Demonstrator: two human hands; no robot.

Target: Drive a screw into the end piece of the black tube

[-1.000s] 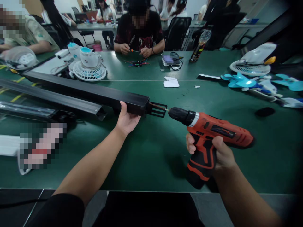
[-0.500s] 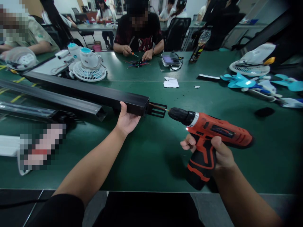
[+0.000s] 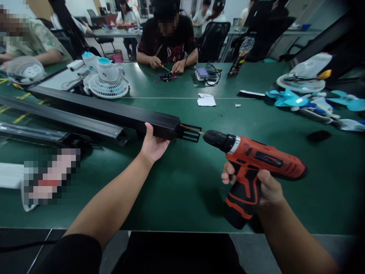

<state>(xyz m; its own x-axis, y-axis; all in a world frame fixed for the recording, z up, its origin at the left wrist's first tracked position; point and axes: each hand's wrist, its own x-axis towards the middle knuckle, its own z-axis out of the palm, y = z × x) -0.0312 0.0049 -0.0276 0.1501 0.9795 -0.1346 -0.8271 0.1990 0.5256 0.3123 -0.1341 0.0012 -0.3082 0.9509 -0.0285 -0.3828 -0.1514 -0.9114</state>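
My left hand [image 3: 154, 146] grips the near end of a long black metal channel [image 3: 128, 116], thumb on its side and the other fingers underneath, mostly hidden. A slotted black bracket [image 3: 191, 133] sticks out of that end. My right hand [image 3: 269, 188] is wrapped round the handle of a red and black cordless drill [image 3: 265, 156]. The drill lies level, its chuck [image 3: 213, 139] facing left. Its thin bit reaches into the bracket at the channel's end; the tip is hidden.
More black channels [image 3: 71, 116] lie at the left. White fans [image 3: 108, 82] stand behind them. Light-blue fan blades [image 3: 288, 98] and a white fan part [image 3: 305, 76] lie at the right. Across the green table [image 3: 182, 190], a person [image 3: 168, 38] works with a screwdriver. A bottle [image 3: 241, 57] stands nearby.
The fingers of my right hand at the trigger have shifted slightly right, and a small light on the drill has gone out. The left hand and channel stay put.
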